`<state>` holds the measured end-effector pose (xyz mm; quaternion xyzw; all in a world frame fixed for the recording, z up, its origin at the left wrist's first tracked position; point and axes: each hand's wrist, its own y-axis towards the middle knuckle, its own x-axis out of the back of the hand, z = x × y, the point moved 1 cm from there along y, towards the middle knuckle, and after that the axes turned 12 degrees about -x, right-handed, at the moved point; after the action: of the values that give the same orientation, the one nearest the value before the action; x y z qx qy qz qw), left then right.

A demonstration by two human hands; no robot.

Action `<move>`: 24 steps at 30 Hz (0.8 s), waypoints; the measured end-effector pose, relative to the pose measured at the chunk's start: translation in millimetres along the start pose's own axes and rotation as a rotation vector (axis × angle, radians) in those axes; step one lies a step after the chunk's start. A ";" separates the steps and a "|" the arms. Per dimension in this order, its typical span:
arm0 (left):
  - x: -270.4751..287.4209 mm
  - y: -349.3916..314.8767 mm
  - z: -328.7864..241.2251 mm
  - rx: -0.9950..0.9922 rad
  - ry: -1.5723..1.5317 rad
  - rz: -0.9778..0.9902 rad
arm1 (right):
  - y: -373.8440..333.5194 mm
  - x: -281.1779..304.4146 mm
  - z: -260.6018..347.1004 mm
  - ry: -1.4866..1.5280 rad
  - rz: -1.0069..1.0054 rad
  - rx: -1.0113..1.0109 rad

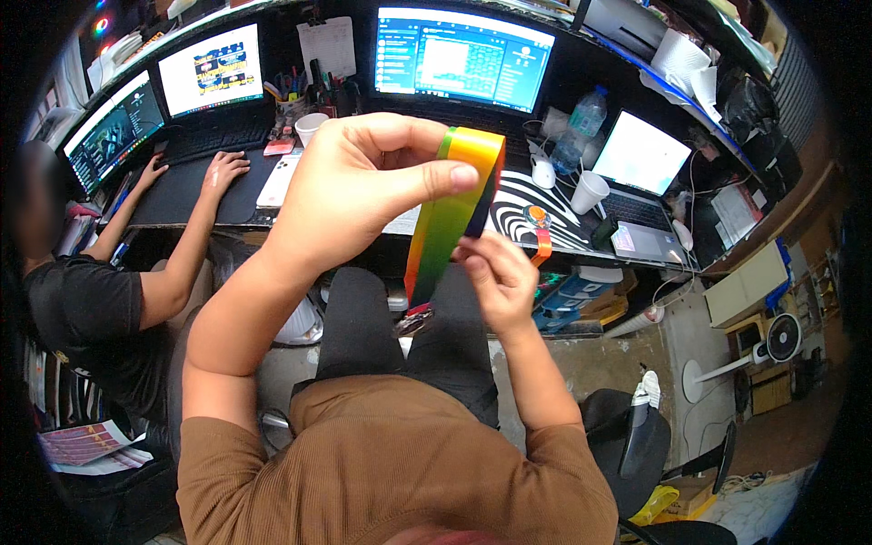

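Note:
A wide, shiny ribbon (439, 222), coloured yellow, orange and green, hangs in a loop in front of me above my lap. My left hand (354, 186) pinches its top between thumb and fingers. Lower down, my right hand (498, 280) is closed on the darker side of the loop. At the ribbon's lower end dangles a small shiny metal piece (414, 321), blurred, perhaps a medal seen edge-on. Past my right hand, an orange-centred medal (538, 216) with its own orange ribbon (543, 243) lies on a zebra-striped mat (513, 218).
Along the desk stand a large monitor (463, 59), a laptop (640, 168), a paper cup (589, 193), a water bottle (579, 130) and a mouse (542, 173). At left a co-worker's hands (222, 173) rest near a keyboard (216, 132). A fan (781, 338) stands right.

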<state>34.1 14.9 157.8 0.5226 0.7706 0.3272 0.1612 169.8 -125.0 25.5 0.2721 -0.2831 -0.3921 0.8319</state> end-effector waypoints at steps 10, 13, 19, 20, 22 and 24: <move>2.5 -8.7 -1.8 0.241 -0.281 0.086 | 40.1 23.7 -3.3 -0.321 -0.233 0.274; 5.5 -10.8 -2.1 0.256 -0.424 0.147 | 26.2 7.4 -16.3 -0.249 -0.148 0.137; 3.9 -8.7 18.4 0.116 -0.239 0.051 | -20.4 -9.1 -12.1 -0.001 0.095 -0.001; 3.5 -9.4 21.3 0.083 -0.220 0.033 | -25.4 -9.7 -11.2 0.044 0.142 -0.047; 1.5 -9.7 26.0 -0.010 -0.201 0.032 | -32.4 -10.8 -9.8 0.045 0.123 0.002; -2.6 -11.1 28.1 -0.094 -0.191 0.037 | -38.5 -14.6 -10.0 0.072 0.130 -0.015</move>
<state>44.0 19.3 129.5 0.5573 0.7257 0.3146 0.2525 149.7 -131.9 -11.1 0.2605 -0.2673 -0.3293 0.8673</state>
